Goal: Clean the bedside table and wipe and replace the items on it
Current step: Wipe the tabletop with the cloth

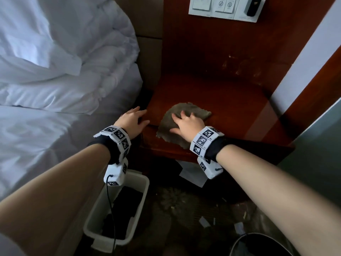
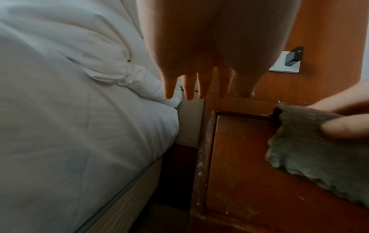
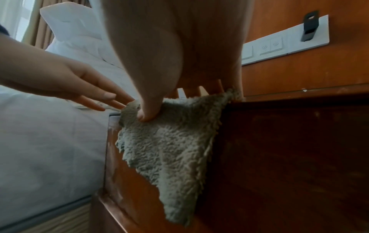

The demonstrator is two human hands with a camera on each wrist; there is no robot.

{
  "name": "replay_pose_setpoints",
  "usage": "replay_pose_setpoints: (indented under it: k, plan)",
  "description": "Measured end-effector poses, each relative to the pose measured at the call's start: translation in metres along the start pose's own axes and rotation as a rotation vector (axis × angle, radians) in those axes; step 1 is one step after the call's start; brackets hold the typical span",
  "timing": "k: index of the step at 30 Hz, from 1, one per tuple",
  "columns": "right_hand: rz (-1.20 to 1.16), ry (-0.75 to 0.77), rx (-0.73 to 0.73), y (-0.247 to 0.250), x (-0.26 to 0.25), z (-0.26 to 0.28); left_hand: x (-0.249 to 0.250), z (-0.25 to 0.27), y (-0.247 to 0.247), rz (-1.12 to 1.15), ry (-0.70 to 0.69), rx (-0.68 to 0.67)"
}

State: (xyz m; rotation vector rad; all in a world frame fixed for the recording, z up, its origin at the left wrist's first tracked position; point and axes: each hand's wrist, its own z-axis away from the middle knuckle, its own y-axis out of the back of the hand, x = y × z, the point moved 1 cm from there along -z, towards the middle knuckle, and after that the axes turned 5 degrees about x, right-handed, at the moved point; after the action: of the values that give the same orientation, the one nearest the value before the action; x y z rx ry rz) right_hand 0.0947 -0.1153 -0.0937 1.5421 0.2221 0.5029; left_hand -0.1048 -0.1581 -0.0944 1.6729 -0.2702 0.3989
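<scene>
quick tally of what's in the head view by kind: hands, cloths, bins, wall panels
hands: 2, left hand at the bedside table corner, right hand pressing on the cloth
cloths: 1, grey cloth on the table top
bins: 2, white bin, dark bin
wall panels: 1, switch panel
total: 6

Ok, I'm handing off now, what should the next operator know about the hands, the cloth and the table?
Right hand: fingers spread flat, pressing the grey cloth onto the bedside table, near its front left.
Left hand: open, holding nothing, at the table's left edge beside the bed.
Done: the tabletop has no items on it; wiping is in progress.
Left: finish wiping, then wipe and replace the items, which I can't identify in these views.
</scene>
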Motion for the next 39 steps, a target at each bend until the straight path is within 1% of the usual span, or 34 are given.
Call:
replay_pose_setpoints:
  k: [4, 8, 9, 11, 12, 18, 22, 23, 28, 32, 35, 39]
  plan:
    - [-0.023, 0.023, 0.028, 0.003, -0.028, -0.019, -0.013, 0.006, 0.002, -0.017, 0.017, -0.011]
    - [-0.051, 0.001, 0.095, 0.004, -0.06, -0.03, -0.029, 0.009, 0.007, 0.014, 0.043, 0.006]
    - [-0.052, -0.008, 0.133, -0.001, -0.068, -0.031, -0.032, 0.009, 0.009, 0.017, 0.053, 0.022]
    - [-0.017, -0.03, 0.315, -0.013, -0.083, -0.028, -0.039, 0.012, 0.01, 0.015, 0.061, 0.045]
    - [-0.019, -0.057, 0.369, -0.018, -0.088, -0.025, -0.041, 0.014, 0.009, 0.016, 0.065, 0.048]
    - [-0.009, -0.048, 0.567, -0.039, -0.095, -0.019, -0.046, 0.028, -0.002, 0.012, 0.096, 0.022]
    - [0.006, -0.017, 0.768, -0.06, -0.097, -0.01, -0.049, 0.035, -0.008, 0.012, 0.109, 0.017]
    - [0.022, -0.009, 0.792, -0.065, -0.098, -0.007, -0.049, 0.036, -0.009, 0.012, 0.113, 0.017]
    - [0.075, -0.009, 0.778, -0.084, -0.101, 0.0, -0.054, 0.039, -0.009, 0.022, 0.103, 0.043]
    - [0.134, 0.033, 0.753, -0.09, -0.098, 0.005, -0.058, 0.041, -0.012, 0.031, 0.11, 0.041]
    - [0.185, 0.077, 0.696, -0.089, -0.092, 0.008, -0.061, 0.042, -0.014, 0.029, 0.104, 0.031]
    - [0.358, 0.184, 0.57, -0.078, -0.08, 0.017, -0.06, 0.04, -0.013, 0.031, 0.099, 0.051]
